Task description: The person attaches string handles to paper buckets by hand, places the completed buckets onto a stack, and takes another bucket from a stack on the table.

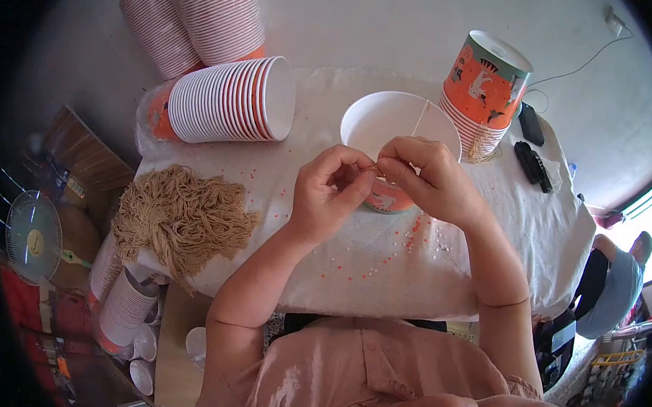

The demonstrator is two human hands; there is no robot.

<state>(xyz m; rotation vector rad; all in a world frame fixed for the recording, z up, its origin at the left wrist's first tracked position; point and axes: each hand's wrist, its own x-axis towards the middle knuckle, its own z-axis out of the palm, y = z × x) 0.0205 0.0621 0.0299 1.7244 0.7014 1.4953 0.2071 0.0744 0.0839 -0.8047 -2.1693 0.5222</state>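
My left hand (pixel 333 192) and my right hand (pixel 435 179) meet over the near side of a white-lined paper bucket (pixel 387 112), fingertips pinched close together. A thin string (pixel 421 117) lies against the bucket's inner wall and runs to my right hand. What the left fingertips grip is too small to make out. Part of the bucket's orange printed outside shows below my fingers. Small orange and white bits (pixel 416 235) are scattered on the cloth just in front of it.
A heap of tan string (pixel 183 218) lies at the left of the cloth-covered table (pixel 519 230). Stacked buckets (pixel 221 102) lie behind it. Another stack (pixel 486 84) stands back right, near a black object (pixel 532 165). A person (pixel 614 284) sits far right.
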